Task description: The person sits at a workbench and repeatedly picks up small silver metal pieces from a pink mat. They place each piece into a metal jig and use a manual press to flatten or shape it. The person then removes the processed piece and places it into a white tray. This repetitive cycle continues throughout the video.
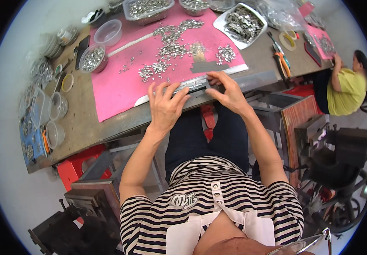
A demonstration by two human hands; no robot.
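Note:
At the table's front edge lies a narrow dark metal bar (pixel 197 86), set along a pale strip on the pink mat (pixel 119 89). Over its left part my left hand (pixel 165 106) rests with curved fingers spread apart, the fingertips at the bar. My right hand (pixel 231 94) has thumb and fingers round the bar's right end. Small shiny metal pieces (pixel 153 70) lie scattered and heaped on the mat just beyond my hands. A flat grey strip (pixel 209 67) lies beyond the bar. What sits under my fingertips is hidden.
Tubs of metal pieces (pixel 93 59) stand left and at the back, with a white tray (pixel 243 25) of pieces at back right. Orange-handled pliers (pixel 282 61) lie right. Clear containers (pixel 56 135) stand left. A person in yellow (pixel 347 91) sits at far right.

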